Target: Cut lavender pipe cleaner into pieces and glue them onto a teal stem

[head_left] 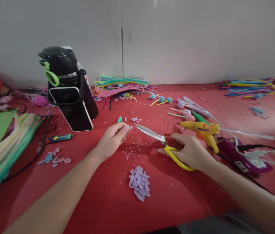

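My left hand (pixel 113 139) pinches a small lilac piece of pipe cleaner (pixel 131 128) between thumb and fingertips. Scissors with yellow handles (pixel 149 132) are held in my right hand (pixel 191 149), their blades a little apart and pointing left toward that piece. Just beyond my left fingertips lie a few short lilac bits (pixel 136 120) and a small teal piece (pixel 119 120). Tiny trimmings (pixel 132 152) are scattered on the red table between my hands. Closer to me is a heap of cut lilac pieces (pixel 139 183).
A yellow glue gun (pixel 204 128) and a purple power strip (pixel 244 156) with cables lie at right. A black bottle (pixel 59 65) with a phone (pixel 76 115) against it stands at left, near pipe cleaners (pixel 13 152). More pipe cleaners (pixel 120 86) lie by the wall.
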Demonstrator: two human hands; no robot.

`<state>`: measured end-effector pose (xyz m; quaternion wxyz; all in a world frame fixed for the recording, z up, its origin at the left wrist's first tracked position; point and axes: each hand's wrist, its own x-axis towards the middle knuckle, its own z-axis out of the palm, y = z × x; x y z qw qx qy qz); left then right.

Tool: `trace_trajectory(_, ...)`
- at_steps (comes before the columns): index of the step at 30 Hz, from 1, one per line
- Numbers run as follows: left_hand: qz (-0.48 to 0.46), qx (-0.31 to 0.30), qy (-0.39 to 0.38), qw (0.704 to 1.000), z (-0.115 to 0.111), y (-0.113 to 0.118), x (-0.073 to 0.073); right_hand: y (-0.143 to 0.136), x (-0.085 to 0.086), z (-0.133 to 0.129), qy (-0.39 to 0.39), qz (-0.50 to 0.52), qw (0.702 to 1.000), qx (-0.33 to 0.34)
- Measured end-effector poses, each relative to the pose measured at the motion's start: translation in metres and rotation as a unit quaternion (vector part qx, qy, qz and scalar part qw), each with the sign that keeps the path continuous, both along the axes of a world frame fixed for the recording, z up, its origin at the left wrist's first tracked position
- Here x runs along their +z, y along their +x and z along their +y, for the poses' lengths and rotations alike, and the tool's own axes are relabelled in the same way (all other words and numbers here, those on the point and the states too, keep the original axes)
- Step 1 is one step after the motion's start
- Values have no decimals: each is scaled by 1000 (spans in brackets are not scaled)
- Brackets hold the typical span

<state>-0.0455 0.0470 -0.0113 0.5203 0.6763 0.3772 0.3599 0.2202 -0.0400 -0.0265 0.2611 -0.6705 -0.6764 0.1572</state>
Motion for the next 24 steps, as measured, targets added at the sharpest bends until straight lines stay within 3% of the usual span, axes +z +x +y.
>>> trace_trajectory(7,-20,-11,-33,999,-2,5,3,1,-1,0,-25,5,1000,-4)
trace_trajectory(24,4,-30,-19,999,4,-1,-1,3,-3,2,-21,-9,1000,8)
